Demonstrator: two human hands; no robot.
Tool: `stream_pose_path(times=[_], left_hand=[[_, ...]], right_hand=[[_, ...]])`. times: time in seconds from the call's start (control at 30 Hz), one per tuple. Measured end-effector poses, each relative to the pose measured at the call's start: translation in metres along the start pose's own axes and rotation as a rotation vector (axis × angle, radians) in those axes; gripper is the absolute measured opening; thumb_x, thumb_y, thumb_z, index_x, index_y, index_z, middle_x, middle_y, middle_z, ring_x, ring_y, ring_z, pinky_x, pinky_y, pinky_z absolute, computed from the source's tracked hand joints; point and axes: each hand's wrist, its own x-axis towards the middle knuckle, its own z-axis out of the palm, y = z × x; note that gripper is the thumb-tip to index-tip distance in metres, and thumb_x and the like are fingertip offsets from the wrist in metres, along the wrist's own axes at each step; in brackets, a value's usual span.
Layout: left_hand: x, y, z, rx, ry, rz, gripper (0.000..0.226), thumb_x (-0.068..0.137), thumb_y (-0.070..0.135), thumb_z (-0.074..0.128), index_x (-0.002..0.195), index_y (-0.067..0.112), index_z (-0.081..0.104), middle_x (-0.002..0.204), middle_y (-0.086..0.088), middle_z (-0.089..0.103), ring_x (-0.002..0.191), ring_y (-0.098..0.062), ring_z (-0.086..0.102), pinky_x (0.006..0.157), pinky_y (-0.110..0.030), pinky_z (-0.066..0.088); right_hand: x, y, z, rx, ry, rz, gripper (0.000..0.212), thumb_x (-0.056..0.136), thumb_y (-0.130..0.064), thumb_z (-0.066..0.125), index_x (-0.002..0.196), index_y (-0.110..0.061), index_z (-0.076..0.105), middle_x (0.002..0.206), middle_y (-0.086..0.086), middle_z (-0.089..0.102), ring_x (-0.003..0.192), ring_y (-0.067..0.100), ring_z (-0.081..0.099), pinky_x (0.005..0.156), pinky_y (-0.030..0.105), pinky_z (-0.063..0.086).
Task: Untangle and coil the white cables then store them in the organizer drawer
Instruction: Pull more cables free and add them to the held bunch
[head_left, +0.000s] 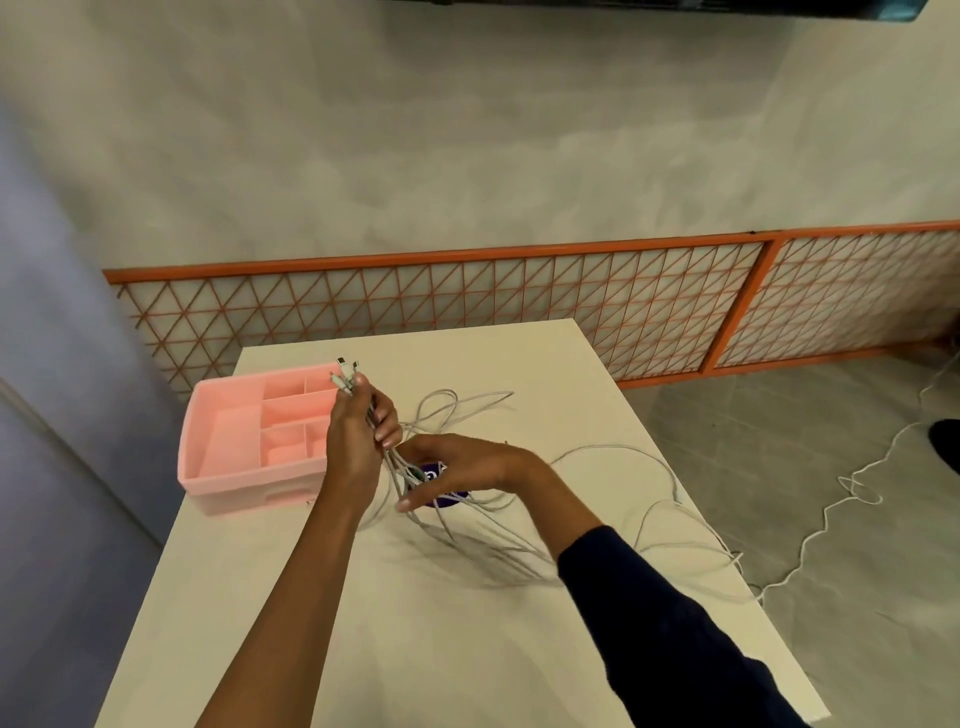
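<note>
At frame centre, the white cables (395, 467) were gripped by their plug ends in the left hand (358, 436), loosely ringed by the curled right hand (457, 467); untangling was judged underway, with strands to be drawn straight next.

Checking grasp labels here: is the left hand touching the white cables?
Touching. Head view shows the left hand curled round the bunched white cables, connector ends poking out above it.

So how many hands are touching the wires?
2. The left hand grips the white cables just below their plugs, next to the pink organizer. The right hand touches the same bunch lower down. No hands are hidden.
</note>
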Motion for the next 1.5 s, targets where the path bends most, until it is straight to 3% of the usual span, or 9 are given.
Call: stream_pose_path(times=[0.07, 0.17, 0.4, 0.7, 0.8, 0.87, 0.97, 1.4, 1.5], left_hand=[[-0.001, 0.003, -0.002, -0.041, -0.001, -0.008, 0.037, 0.106, 0.026, 0.031, 0.070, 0.014, 0.034, 0.048, 0.008, 0.035, 0.035, -0.003, 0.026, 0.034, -0.014, 0.025], [-0.002, 0.009, -0.008, -0.064, 0.013, -0.012, 0.037, 0.105, 0.029, 0.031, 0.072, 0.015, 0.035, 0.047, 0.009, 0.033, 0.036, -0.003, 0.025, 0.035, -0.014, 0.025], [-0.009, 0.010, -0.015, -0.064, 0.082, 0.035, 0.038, 0.105, 0.031, 0.029, 0.071, 0.017, 0.034, 0.046, 0.012, 0.028, 0.037, -0.001, 0.022, 0.035, -0.014, 0.022], [-0.007, 0.030, -0.020, -0.080, 0.261, 0.157, 0.040, 0.106, 0.030, 0.030, 0.068, 0.018, 0.033, 0.044, 0.012, 0.030, 0.037, -0.002, 0.022, 0.036, -0.014, 0.017], [-0.003, 0.036, -0.028, -0.098, 0.305, 0.165, 0.039, 0.106, 0.030, 0.031, 0.068, 0.018, 0.033, 0.045, 0.012, 0.030, 0.038, -0.004, 0.022, 0.036, -0.015, 0.017], [-0.003, 0.035, -0.033, -0.108, 0.340, 0.171, 0.040, 0.105, 0.030, 0.032, 0.067, 0.019, 0.033, 0.045, 0.012, 0.031, 0.038, -0.004, 0.022, 0.036, -0.015, 0.017], [-0.006, 0.027, -0.036, -0.106, 0.375, 0.162, 0.040, 0.105, 0.030, 0.032, 0.067, 0.019, 0.033, 0.046, 0.012, 0.030, 0.038, -0.004, 0.022, 0.036, -0.015, 0.017], [-0.006, 0.025, -0.044, -0.129, 0.610, 0.172, 0.035, 0.104, 0.029, 0.033, 0.071, 0.020, 0.033, 0.053, 0.008, 0.028, 0.042, -0.006, 0.023, 0.039, -0.018, 0.018], [-0.006, 0.023, -0.048, -0.131, 0.654, 0.170, 0.033, 0.103, 0.028, 0.033, 0.072, 0.019, 0.032, 0.057, 0.006, 0.026, 0.042, -0.007, 0.023, 0.040, -0.018, 0.018]], right_hand=[[0.012, -0.018, 0.016, -0.012, -0.005, -0.066, 0.015, 0.093, -0.018, 0.060, 0.103, -0.007, 0.063, 0.107, 0.010, 0.066, 0.089, 0.005, 0.057, 0.080, 0.005, 0.040], [0.013, -0.028, 0.035, 0.033, 0.128, -0.056, 0.028, 0.099, -0.020, 0.044, 0.074, -0.017, 0.057, 0.067, -0.001, 0.055, 0.059, 0.004, 0.049, 0.066, 0.017, 0.041], [0.017, -0.008, 0.050, -0.004, 0.308, 0.043, 0.043, 0.092, -0.027, 0.053, 0.054, -0.019, 0.034, 0.052, -0.004, 0.034, 0.048, 0.011, 0.033, 0.050, 0.026, 0.027], [0.003, 0.045, 0.056, -0.013, 0.304, 0.164, 0.037, 0.096, -0.038, 0.050, 0.068, -0.014, 0.052, 0.066, 0.001, 0.049, 0.061, 0.013, 0.045, 0.059, 0.025, 0.034], [-0.013, 0.070, 0.053, -0.070, 0.327, 0.236, 0.036, 0.098, -0.038, 0.047, 0.064, -0.028, 0.049, 0.067, -0.007, 0.050, 0.061, 0.005, 0.046, 0.057, 0.016, 0.032], [-0.020, 0.089, 0.049, -0.149, 0.331, 0.331, 0.034, 0.097, -0.043, 0.046, 0.083, -0.018, 0.064, 0.088, 0.005, 0.066, 0.083, 0.018, 0.061, 0.069, 0.023, 0.042], [-0.026, 0.106, 0.043, -0.279, 0.425, 0.442, 0.041, 0.097, -0.044, 0.043, 0.111, -0.011, 0.063, 0.119, 0.011, 0.063, 0.113, 0.029, 0.056, 0.088, 0.031, 0.042], [-0.082, 0.178, 0.033, -0.297, 0.757, 0.796, 0.054, 0.099, -0.050, 0.029, 0.101, -0.010, 0.064, 0.101, 0.010, 0.066, 0.096, 0.032, 0.062, 0.074, 0.031, 0.043], [-0.090, 0.190, 0.029, -0.371, 0.854, 0.861, 0.055, 0.102, -0.045, 0.023, 0.103, -0.010, 0.066, 0.105, 0.012, 0.067, 0.103, 0.033, 0.058, 0.088, 0.036, 0.039]])
